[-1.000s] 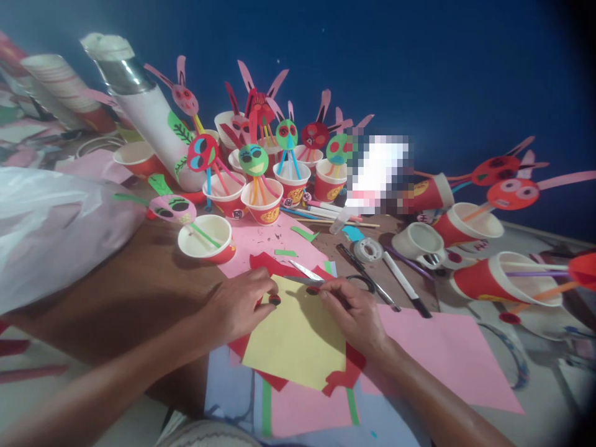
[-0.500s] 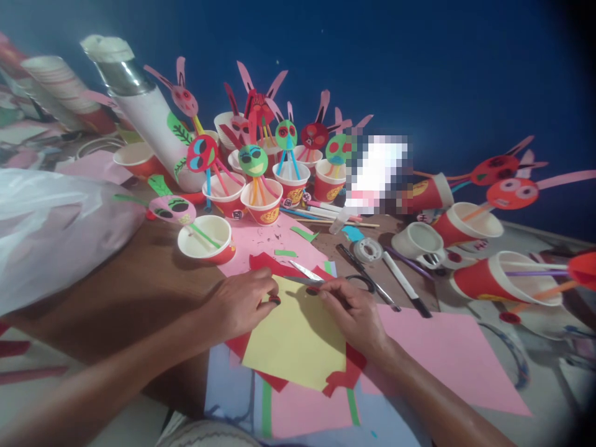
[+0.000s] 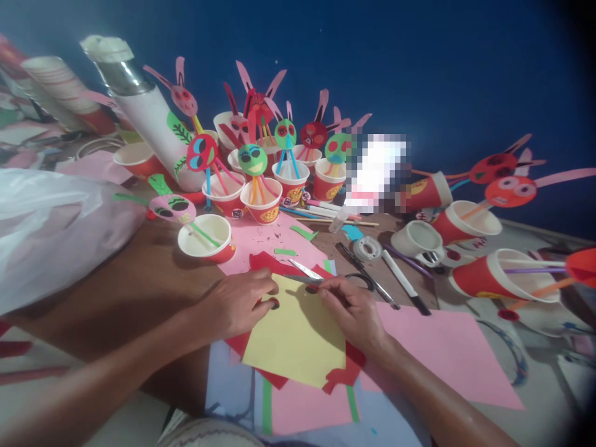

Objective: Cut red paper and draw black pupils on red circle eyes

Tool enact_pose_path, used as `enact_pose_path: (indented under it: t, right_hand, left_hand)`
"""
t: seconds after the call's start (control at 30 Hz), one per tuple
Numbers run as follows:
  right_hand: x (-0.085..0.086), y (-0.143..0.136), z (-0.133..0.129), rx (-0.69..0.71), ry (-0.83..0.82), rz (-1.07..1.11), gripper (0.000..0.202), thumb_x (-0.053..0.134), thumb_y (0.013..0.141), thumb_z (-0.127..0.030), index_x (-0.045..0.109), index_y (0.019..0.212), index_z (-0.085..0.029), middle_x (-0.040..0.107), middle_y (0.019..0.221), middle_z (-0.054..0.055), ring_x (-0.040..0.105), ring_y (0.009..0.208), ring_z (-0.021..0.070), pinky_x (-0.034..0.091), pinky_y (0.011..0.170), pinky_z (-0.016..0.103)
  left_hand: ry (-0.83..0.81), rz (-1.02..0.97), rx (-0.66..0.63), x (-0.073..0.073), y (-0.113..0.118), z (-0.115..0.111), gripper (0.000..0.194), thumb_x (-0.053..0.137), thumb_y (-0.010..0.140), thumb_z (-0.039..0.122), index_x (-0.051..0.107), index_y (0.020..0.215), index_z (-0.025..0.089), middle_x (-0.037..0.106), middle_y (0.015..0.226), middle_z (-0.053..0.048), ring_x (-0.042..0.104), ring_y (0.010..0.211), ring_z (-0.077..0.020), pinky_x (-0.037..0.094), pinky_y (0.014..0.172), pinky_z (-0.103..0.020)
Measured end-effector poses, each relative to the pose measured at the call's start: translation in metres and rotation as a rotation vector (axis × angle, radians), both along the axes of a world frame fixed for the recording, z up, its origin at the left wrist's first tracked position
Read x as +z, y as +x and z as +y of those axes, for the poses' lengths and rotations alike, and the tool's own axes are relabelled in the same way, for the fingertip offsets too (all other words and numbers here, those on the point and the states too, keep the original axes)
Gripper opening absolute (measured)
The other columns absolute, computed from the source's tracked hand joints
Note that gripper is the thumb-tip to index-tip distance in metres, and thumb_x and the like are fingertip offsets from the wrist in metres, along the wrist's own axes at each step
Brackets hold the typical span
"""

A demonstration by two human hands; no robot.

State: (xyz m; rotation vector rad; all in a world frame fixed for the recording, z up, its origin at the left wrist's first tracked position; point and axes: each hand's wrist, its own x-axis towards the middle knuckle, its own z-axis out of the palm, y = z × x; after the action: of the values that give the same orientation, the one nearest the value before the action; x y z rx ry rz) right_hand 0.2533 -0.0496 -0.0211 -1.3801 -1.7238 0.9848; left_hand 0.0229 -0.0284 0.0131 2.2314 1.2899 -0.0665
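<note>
My left hand [image 3: 239, 303] is curled over the left edge of a yellow paper sheet [image 3: 298, 341]. Between its thumb and fingertips is a small black paper piece [image 3: 274, 303] with a red edge. Across from it my right hand [image 3: 351, 310] is closed around a pair of scissors [image 3: 305, 270], whose parted blades point left over the sheet's top edge. A black handle loop shows behind that hand. Just below the blades, by the right fingertips, is another small dark piece [image 3: 311, 289]. Red paper [image 3: 354, 366] sticks out from beneath the yellow sheet.
Paper cups [image 3: 267, 211] with paper-faced straw figures stand at the back. A tall flask [image 3: 149, 118] leans behind them. A plastic bag [image 3: 60, 230] bulges at left. To the right are a tape roll [image 3: 367, 249], a marker [image 3: 400, 273], a mug [image 3: 414, 239] and pink paper [image 3: 447, 354].
</note>
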Motion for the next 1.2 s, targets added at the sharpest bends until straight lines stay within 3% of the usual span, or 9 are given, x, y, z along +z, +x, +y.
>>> enact_pose_path:
  t: [0.17, 0.43, 0.77, 1.0, 1.2]
  right_hand:
    - [-0.0005, 0.0002, -0.0003, 0.002, 0.002, 0.007, 0.014, 0.053, 0.084, -0.026, 0.063, 0.079, -0.017, 0.053, 0.055, -0.004, 0.043, 0.047, 0.0088, 0.033, 0.044, 0.018]
    - [0.0002, 0.0007, -0.0009, 0.007, 0.001, 0.005, 0.013, 0.054, 0.084, -0.025, 0.063, 0.08, -0.018, 0.055, 0.057, -0.003, 0.045, 0.048, 0.0089, 0.034, 0.045, 0.018]
    - [0.0006, 0.0004, -0.0003, 0.009, -0.013, -0.004, 0.015, 0.053, 0.085, -0.026, 0.063, 0.08, -0.017, 0.053, 0.055, -0.004, 0.044, 0.047, 0.0087, 0.033, 0.044, 0.018]
    - [-0.0001, 0.0012, -0.0008, 0.003, 0.006, -0.021, 0.015, 0.053, 0.085, -0.027, 0.063, 0.079, -0.017, 0.056, 0.057, -0.003, 0.046, 0.048, 0.0095, 0.034, 0.045, 0.02]
    - [0.0005, 0.0011, -0.0007, 0.008, 0.01, -0.029, 0.015, 0.053, 0.085, -0.027, 0.063, 0.079, -0.017, 0.056, 0.057, -0.002, 0.046, 0.048, 0.0099, 0.034, 0.045, 0.02]
  left_hand:
    - [0.03, 0.026, -0.04, 0.0056, 0.0038, -0.0022, 0.026, 0.036, 0.087, 0.013, 0.059, 0.097, 0.019, 0.059, 0.096, -0.004, 0.058, 0.087, -0.0158, 0.044, 0.074, -0.027]
    - [0.022, 0.004, 0.042, -0.0003, 0.005, -0.0037, 0.016, 0.048, 0.086, 0.031, 0.058, 0.093, 0.022, 0.058, 0.093, -0.001, 0.059, 0.085, -0.0168, 0.043, 0.071, -0.027]
    - [0.027, -0.012, 0.062, -0.0021, 0.003, -0.0033, 0.015, 0.04, 0.087, 0.022, 0.055, 0.087, 0.022, 0.057, 0.088, 0.001, 0.059, 0.078, -0.0145, 0.041, 0.067, -0.025]
    - [-0.013, 0.045, 0.066, -0.0012, 0.0052, -0.0011, 0.024, 0.034, 0.09, 0.021, 0.058, 0.093, 0.022, 0.059, 0.092, -0.001, 0.06, 0.082, -0.0159, 0.042, 0.07, -0.027]
    - [0.004, 0.001, 0.068, 0.001, 0.0047, -0.0044, 0.02, 0.037, 0.088, 0.022, 0.057, 0.089, 0.022, 0.058, 0.09, 0.0, 0.06, 0.08, -0.0149, 0.041, 0.069, -0.026]
